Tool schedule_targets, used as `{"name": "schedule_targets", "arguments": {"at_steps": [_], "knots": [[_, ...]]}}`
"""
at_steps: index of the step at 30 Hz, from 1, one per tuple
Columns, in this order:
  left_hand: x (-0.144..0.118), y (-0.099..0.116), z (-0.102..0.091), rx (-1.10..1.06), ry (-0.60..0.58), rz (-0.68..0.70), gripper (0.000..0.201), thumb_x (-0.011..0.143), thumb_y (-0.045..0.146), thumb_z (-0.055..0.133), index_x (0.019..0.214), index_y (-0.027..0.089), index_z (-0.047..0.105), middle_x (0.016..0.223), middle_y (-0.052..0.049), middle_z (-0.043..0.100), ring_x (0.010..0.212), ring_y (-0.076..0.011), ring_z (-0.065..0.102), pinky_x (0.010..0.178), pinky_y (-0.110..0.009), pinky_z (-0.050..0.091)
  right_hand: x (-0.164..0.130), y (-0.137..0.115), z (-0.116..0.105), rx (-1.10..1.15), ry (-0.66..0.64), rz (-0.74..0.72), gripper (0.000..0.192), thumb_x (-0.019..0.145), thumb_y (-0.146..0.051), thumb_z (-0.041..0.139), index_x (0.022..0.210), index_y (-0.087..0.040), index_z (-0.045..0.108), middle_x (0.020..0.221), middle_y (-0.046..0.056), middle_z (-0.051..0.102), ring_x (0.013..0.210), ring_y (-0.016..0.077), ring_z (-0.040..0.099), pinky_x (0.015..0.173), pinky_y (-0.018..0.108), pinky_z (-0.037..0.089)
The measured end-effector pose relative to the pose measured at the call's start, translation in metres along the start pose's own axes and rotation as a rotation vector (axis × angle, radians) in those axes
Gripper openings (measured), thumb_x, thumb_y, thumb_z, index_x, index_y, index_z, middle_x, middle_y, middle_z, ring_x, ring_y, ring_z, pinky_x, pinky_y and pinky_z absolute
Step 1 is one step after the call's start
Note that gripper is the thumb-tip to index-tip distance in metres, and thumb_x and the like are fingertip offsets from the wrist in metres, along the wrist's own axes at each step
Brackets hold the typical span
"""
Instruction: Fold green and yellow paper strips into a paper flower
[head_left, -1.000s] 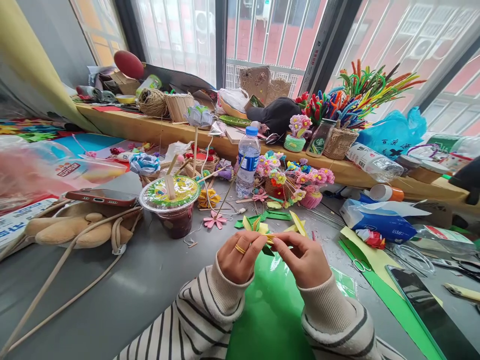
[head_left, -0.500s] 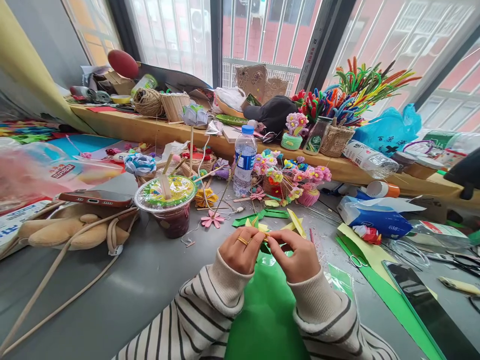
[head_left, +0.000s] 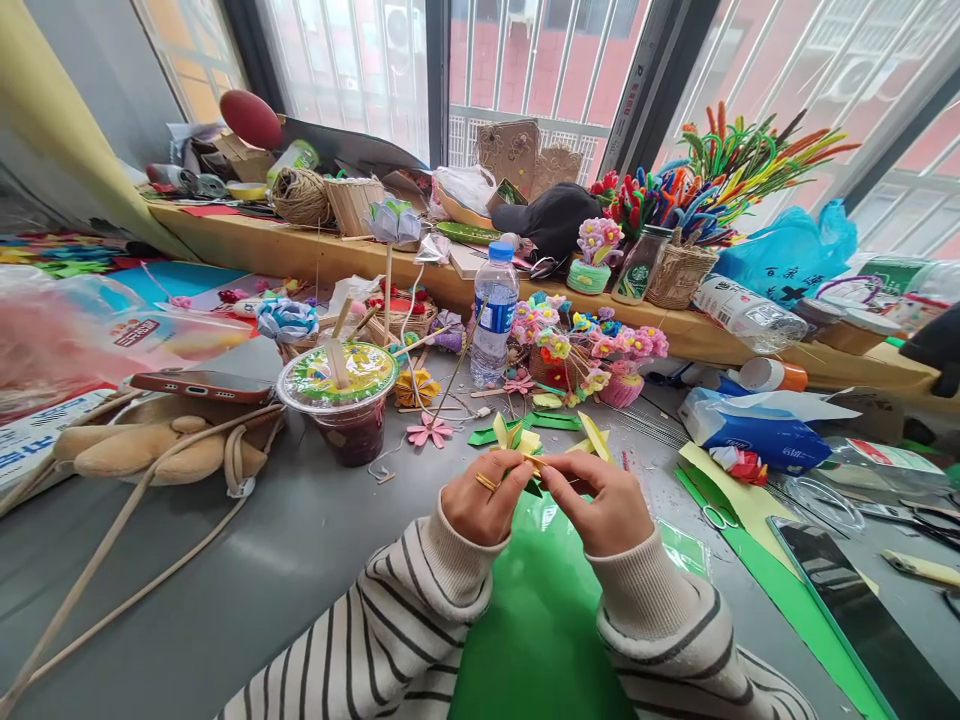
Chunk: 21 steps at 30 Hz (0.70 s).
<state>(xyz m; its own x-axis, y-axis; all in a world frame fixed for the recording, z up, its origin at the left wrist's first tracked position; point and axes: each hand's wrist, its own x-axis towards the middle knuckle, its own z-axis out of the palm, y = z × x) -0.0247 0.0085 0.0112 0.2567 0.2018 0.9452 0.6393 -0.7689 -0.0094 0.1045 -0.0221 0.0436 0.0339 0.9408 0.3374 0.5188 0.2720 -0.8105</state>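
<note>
Both hands have shifted a bit up & away from the body since 1 s ago. Left hand (head_left: pixel 480 505) & right hand (head_left: pixel 604 510) each pinch the yellow paper flower (head_left: pixel 525 445), grip clamped on it, above the green sheet (head_left: pixel 540 620) on the grey counter (head_left: pixel 285 560); drink cup (head_left: pixel 341 400) sits well to the left

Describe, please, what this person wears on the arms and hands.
Both arms are in a cream knit sweater with thin dark stripes and plain ribbed cuffs. The left hand has a gold ring on one finger. The right hand shows no ring, no glove and no watch.
</note>
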Motion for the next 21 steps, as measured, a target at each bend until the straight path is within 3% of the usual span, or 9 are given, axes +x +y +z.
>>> {"name": "schedule_targets", "arguments": {"at_steps": [7, 13, 17, 21], "knots": [[0.0026, -0.0014, -0.0066, -0.060, 0.022, 0.004, 0.019, 0.065, 0.004, 0.054, 0.082, 0.010, 0.055, 0.076, -0.008, 0.061, 0.072, -0.0139, 0.058, 0.065, -0.023, 0.050, 0.0008, 0.0002, -0.0002, 0.099, 0.041, -0.167, 0.015, 0.071, -0.021, 0.050, 0.078, -0.019, 0.063, 0.070, 0.002, 0.061, 0.063, 0.0103, 0.055, 0.052, 0.021, 0.044], [0.0031, -0.0007, -0.0087, -0.093, 0.027, 0.031, 0.018, 0.065, 0.003, 0.053, 0.083, 0.008, 0.056, 0.076, -0.009, 0.060, 0.074, -0.0148, 0.057, 0.067, -0.024, 0.050, -0.0007, -0.0008, 0.0024, 0.141, 0.033, -0.090, 0.015, 0.072, -0.024, 0.048, 0.078, -0.018, 0.061, 0.074, 0.003, 0.061, 0.067, 0.0116, 0.056, 0.053, 0.022, 0.046], [0.0026, 0.0019, -0.0072, -0.104, 0.019, 0.021, 0.017, 0.065, 0.004, 0.052, 0.081, 0.008, 0.056, 0.076, -0.009, 0.060, 0.075, -0.0156, 0.056, 0.066, -0.025, 0.049, -0.0035, -0.0067, 0.0043, -0.060, 0.084, -0.099, 0.014, 0.071, -0.026, 0.048, 0.077, -0.017, 0.057, 0.071, 0.003, 0.059, 0.062, 0.0104, 0.053, 0.048, 0.020, 0.044], [0.0031, 0.0039, -0.0064, -0.114, 0.002, 0.036, 0.015, 0.068, 0.005, 0.050, 0.081, 0.009, 0.056, 0.076, -0.008, 0.060, 0.077, -0.0147, 0.056, 0.069, -0.025, 0.049, -0.0033, -0.0034, 0.0045, -0.422, 0.079, -0.293, 0.019, 0.077, -0.025, 0.037, 0.073, -0.016, 0.053, 0.066, 0.004, 0.053, 0.062, 0.0122, 0.049, 0.055, 0.024, 0.041]]}}
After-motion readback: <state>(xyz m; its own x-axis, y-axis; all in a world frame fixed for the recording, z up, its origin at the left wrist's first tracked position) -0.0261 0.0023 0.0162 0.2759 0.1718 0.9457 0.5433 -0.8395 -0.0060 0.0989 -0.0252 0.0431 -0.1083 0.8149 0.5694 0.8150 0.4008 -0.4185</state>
